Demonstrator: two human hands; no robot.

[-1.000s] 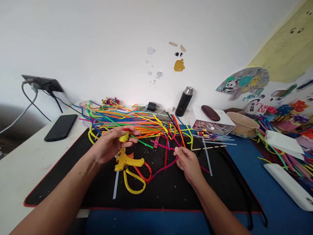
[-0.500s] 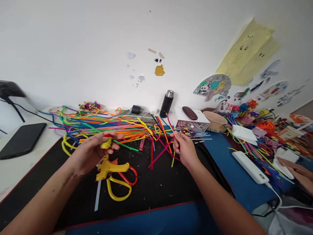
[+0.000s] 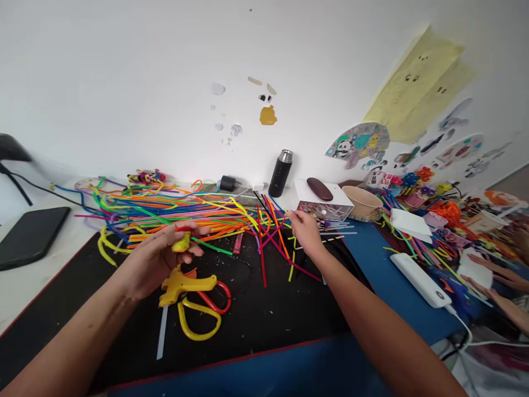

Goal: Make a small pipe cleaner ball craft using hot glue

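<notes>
my left grip (image 3: pixel 155 253) is curled around a small yellow-and-red piece (image 3: pixel 181 242) above the black mat (image 3: pixel 268 320). my right grip (image 3: pixel 306 232), at three o'clock from it, pinches a magenta stem (image 3: pixel 273 234) that slants toward seven o'clock. a yellow glue gun (image 3: pixel 188 284) lies at four o'clock from my left, over scissors (image 3: pixel 200 337); a black flask (image 3: pixel 281 176) stands at eleven from my right.

Yellow wound piece (image 3: pixel 181 242): compact, red at its upper end, held among the fingers of the left grip (image 3: pixel 159 251). Magenta stem (image 3: pixel 273 234): thin, slanting down and leftward from the right grip (image 3: pixel 305 227).
</notes>
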